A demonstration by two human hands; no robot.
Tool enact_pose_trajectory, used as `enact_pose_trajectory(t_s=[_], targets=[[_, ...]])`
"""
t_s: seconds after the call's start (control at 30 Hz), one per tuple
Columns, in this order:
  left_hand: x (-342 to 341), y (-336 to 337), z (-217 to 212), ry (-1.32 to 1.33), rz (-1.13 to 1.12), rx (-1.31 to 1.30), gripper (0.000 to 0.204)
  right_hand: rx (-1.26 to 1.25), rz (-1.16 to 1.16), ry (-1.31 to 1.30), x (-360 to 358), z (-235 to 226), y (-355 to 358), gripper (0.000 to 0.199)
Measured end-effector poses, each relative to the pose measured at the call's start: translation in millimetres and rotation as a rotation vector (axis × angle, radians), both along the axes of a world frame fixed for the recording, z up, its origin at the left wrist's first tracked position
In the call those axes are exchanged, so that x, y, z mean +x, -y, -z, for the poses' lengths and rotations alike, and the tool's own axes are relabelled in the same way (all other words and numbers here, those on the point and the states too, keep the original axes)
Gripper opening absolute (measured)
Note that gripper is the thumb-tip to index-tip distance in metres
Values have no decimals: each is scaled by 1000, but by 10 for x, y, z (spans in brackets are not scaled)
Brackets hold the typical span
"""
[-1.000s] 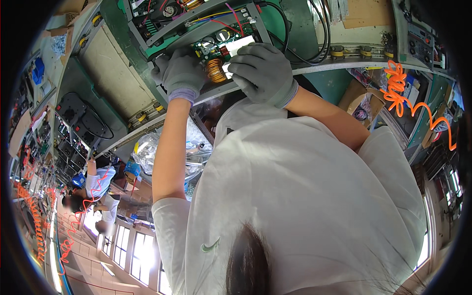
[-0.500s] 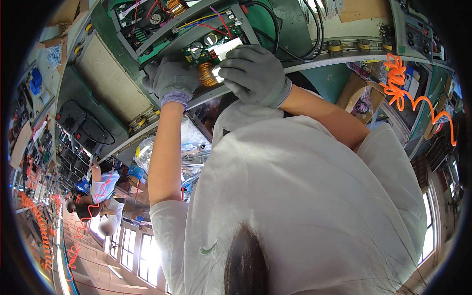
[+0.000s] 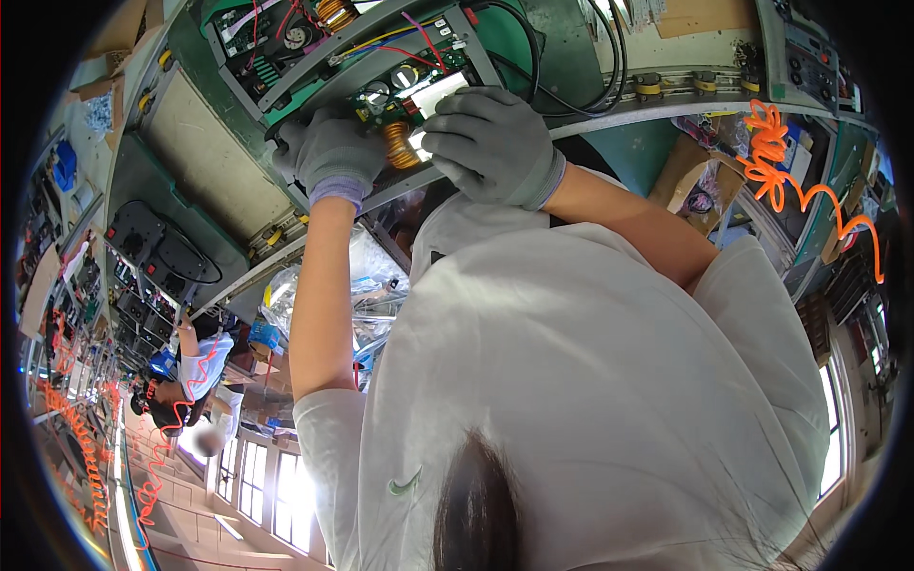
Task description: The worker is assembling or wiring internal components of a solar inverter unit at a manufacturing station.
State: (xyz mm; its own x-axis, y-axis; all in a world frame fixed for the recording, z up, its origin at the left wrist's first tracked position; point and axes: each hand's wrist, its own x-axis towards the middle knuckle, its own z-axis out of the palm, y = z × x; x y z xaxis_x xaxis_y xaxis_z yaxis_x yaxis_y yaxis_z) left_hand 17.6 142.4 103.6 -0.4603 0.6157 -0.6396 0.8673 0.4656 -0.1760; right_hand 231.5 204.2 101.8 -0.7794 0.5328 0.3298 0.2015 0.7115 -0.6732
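An opened grey metal chassis (image 3: 371,59) with green circuit boards lies at the top. My left hand (image 3: 335,152), in a grey glove, is curled at the chassis's near left edge; its fingertips are hidden, and what they grip cannot be made out. To its right, a copper-wound coil (image 3: 400,145) stands on the near board. My gloved right hand (image 3: 495,145) bends its fingers over the near right part of that board, beside a white block (image 3: 440,93). Between thumb and fingers, whatever it grips is hidden by glare.
Black cables (image 3: 535,57) loop off the chassis's right end. Rollers (image 3: 647,88) line the bench edge at right. An orange coiled hose (image 3: 769,157) hangs at the far right, near a cardboard box (image 3: 695,181). A black case (image 3: 162,243) stands at left; another person (image 3: 195,376) is beyond it.
The chassis's far left end has shifted slightly left, and my left hand slightly with it. My right hand stays almost in place. The person in the background has shifted posture.
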Motion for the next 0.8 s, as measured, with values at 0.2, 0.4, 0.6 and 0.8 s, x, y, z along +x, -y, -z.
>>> enact_pose_trajectory(t_s=[0.2,0.4,0.6,0.8], targets=[[23,-33,-56,-42,-38,-67,39,9,13,-16,-15,3,9,23],[5,-40,-75,22,-90,-26,37,27,31,-28,-37,-19,12,24],[108,-176,-275,-82,-25,-39,33,48,27,-29,-47,-53,1,24],[102,86,-363,-48,-61,261,26,2,138,-20,-28,-173,-220,25]])
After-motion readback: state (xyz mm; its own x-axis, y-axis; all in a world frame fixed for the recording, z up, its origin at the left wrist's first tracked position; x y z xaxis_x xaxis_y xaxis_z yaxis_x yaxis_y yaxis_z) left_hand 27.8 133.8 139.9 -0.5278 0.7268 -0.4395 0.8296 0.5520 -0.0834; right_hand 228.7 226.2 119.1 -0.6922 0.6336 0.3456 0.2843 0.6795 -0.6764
